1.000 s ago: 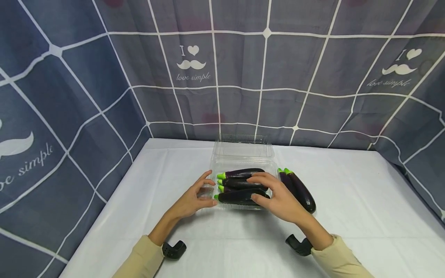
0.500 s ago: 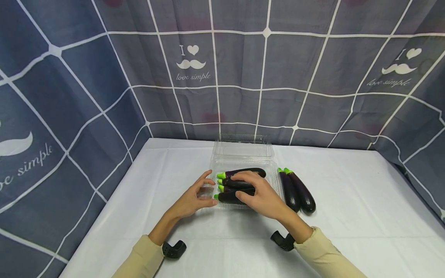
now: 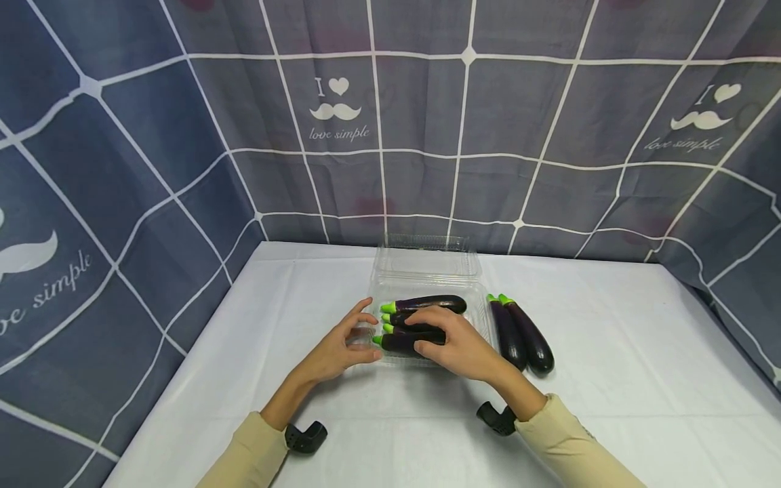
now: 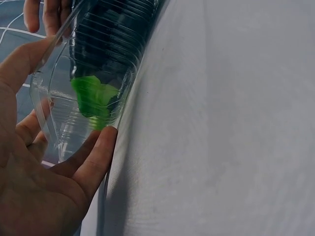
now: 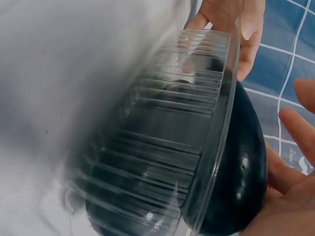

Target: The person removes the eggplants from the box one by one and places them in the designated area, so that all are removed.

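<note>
A hinged clear plastic container (image 3: 427, 288) stands open at the back of the table, holding several dark purple eggplants with green stems. My left hand (image 3: 335, 349) grips its left end, thumb at the rim and fingers against the wall, beside a green stem (image 4: 91, 96) seen through the plastic. My right hand (image 3: 460, 342) arches over the eggplants from the right and holds the front eggplant (image 3: 399, 343), whose rounded end (image 5: 246, 167) rises above the rim in the right wrist view. The hand covers the right part of this eggplant in the head view.
Two more eggplants (image 3: 525, 335) lie side by side on the white tablecloth (image 3: 610, 339), right of the container. The container's lid (image 3: 427, 261) leans back toward the grey gridded curtain (image 3: 421, 135). Black brackets (image 3: 306, 437) sit at both wrists.
My right hand has moved left along the eggplants, uncovering the pair on the right. The front eggplant's stem has shifted slightly left and away from me. The left hand stays put.
</note>
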The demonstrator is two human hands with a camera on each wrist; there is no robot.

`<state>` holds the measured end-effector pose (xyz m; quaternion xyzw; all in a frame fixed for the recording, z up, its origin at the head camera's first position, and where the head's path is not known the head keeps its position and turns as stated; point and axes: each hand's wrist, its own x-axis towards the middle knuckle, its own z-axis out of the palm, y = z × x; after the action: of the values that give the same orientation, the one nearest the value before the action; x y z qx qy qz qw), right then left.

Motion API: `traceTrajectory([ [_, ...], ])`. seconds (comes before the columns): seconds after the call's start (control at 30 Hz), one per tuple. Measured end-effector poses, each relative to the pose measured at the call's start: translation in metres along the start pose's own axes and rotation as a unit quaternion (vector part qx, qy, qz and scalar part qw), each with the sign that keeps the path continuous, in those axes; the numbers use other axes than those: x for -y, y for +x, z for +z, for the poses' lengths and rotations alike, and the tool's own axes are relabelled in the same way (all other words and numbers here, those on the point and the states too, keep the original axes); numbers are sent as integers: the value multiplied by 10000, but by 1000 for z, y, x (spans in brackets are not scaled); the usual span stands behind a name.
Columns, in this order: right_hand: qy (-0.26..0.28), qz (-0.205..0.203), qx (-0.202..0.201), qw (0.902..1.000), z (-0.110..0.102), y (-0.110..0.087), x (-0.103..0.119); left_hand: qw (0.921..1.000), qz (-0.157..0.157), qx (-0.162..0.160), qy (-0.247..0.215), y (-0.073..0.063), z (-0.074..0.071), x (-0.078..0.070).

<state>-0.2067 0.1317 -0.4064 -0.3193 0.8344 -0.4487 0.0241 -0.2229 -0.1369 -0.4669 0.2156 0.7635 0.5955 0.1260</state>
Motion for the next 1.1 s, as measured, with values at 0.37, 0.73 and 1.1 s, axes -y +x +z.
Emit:
traceTrajectory([
  [0.37, -232, 68, 168, 9996, -1, 0, -4, 10000, 31, -53, 26, -1, 0, 0],
  [0.73, -606, -48, 531, 9967, -3, -4, -7, 9999, 68, -27, 101, 1, 0, 1],
  [1.1, -570, -139, 534, 9969, -3, -6, -10, 9999, 22, -43, 138, 0, 0, 0],
])
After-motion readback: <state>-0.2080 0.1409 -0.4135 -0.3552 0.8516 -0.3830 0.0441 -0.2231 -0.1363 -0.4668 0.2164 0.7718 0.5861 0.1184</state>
